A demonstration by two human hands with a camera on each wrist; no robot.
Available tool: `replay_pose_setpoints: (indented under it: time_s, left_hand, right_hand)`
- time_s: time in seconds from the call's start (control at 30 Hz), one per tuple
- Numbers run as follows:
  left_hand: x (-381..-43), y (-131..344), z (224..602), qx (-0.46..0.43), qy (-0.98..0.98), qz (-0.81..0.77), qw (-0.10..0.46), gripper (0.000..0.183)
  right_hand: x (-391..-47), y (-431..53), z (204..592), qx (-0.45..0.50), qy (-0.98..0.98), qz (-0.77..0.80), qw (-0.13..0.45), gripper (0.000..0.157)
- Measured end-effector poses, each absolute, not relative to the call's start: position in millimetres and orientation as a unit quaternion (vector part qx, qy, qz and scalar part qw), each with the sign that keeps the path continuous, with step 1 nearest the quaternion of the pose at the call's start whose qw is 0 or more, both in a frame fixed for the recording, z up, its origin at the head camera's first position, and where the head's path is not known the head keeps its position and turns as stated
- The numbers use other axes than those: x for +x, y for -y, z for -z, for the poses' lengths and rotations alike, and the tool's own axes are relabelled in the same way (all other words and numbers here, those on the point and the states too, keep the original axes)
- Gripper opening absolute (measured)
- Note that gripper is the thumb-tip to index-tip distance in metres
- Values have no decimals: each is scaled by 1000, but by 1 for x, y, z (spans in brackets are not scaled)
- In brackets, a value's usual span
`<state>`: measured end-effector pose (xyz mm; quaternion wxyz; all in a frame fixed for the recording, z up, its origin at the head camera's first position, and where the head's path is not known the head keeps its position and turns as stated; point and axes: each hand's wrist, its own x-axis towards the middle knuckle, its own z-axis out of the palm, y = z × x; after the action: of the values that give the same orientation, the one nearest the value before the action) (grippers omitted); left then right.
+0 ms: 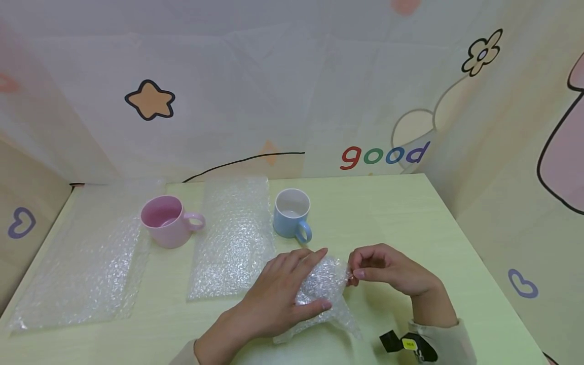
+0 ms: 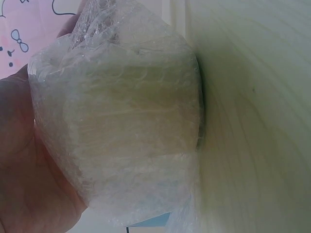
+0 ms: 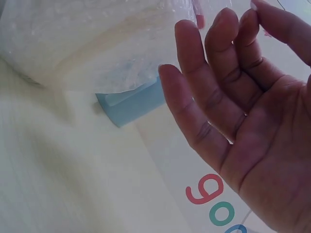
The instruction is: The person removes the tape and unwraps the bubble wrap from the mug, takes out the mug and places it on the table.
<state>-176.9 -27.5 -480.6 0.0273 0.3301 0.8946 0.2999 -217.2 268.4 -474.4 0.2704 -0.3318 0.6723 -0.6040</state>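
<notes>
In front of me a bundle of bubble wrap (image 1: pixel 326 279) stands on the table, around something rounded and pale whose kind is hidden. My left hand (image 1: pixel 280 291) rests on it from above, fingers and thumb stretched across the wrap. The left wrist view has that palm (image 2: pixel 34 170) against the wrapped bundle (image 2: pixel 126 111). On the bundle's right side, my right hand (image 1: pixel 388 268) pinches a loose edge of the wrap between thumb and fingertips. The other fingers of the right hand (image 3: pixel 243 102) are loosely bent in its wrist view.
Behind the bundle stands a blue mug (image 1: pixel 287 223). A pink mug (image 1: pixel 169 228) is farther left, between a large bubble wrap sheet (image 1: pixel 86 258) and a narrower sheet (image 1: pixel 232 243). A printed cloth wall (image 1: pixel 237 101) rises at the table's back edge.
</notes>
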Motion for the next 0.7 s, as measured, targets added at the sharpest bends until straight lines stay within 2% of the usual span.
replay_pose_setpoints:
  time_s: [0.43,0.7]
  left_hand:
    - [-177,28,480,331,-896,-295,26,84]
    - [-177,28,480,332,-897,-291,27,84]
  right_hand:
    - [-218,-268,473,-361,-658,611,252,18]
    - [-219,-271,477,-336,-677,600,264,20]
